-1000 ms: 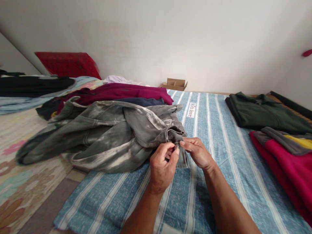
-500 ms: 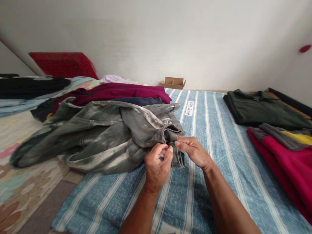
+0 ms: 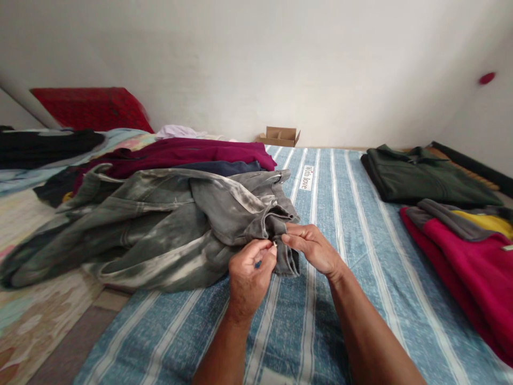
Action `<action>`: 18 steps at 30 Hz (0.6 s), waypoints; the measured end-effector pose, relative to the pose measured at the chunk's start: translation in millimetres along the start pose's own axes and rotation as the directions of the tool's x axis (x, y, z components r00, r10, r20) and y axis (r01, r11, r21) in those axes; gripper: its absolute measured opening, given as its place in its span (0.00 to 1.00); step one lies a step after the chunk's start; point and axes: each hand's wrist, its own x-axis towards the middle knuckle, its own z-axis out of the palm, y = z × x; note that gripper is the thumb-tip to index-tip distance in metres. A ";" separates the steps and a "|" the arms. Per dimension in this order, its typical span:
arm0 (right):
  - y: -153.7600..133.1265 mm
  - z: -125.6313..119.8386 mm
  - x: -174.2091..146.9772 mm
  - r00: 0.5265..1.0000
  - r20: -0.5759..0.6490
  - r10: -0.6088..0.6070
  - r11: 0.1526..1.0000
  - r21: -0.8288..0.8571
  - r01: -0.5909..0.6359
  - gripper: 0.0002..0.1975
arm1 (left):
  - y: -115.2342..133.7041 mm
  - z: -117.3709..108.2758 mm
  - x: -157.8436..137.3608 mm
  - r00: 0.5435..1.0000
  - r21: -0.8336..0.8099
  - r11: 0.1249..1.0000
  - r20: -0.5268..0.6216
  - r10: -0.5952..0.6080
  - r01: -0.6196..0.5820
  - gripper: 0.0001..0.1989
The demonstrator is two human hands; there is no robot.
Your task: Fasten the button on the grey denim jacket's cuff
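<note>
A grey, pale-streaked denim garment [image 3: 172,214] lies crumpled across the bed, its bunched, banded end toward the right. My left hand [image 3: 249,272] pinches the edge of that end between thumb and forefinger, and a tiny pale spot shows at the fingertips, too small to name. On the other side, my right hand [image 3: 312,246] has its thumb and fingers closed on the same end. The folds hide part of its fingertips. Whether the garment is a jacket or trousers I cannot tell.
Behind the garment lie maroon clothing [image 3: 192,152] and navy cloth [image 3: 224,168]. Folded dark green clothing [image 3: 425,174] and a pink, grey and yellow garment [image 3: 460,240] sit at right on the striped blue sheet [image 3: 352,299]. A small cardboard box [image 3: 280,136] stands by the wall.
The view has swung slightly to the right, so most things sit further left. Both hands keep their hold on the denim; a tiny pale spot now shows at my left fingertips.
</note>
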 end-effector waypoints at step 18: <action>-1.6 -0.7 0.5 1.000 -0.007 -0.007 1.000 -0.024 0.007 0.20 | 1.6 -1.6 -1.7 0.996 -0.032 0.996 0.022 -0.087 0.087 0.06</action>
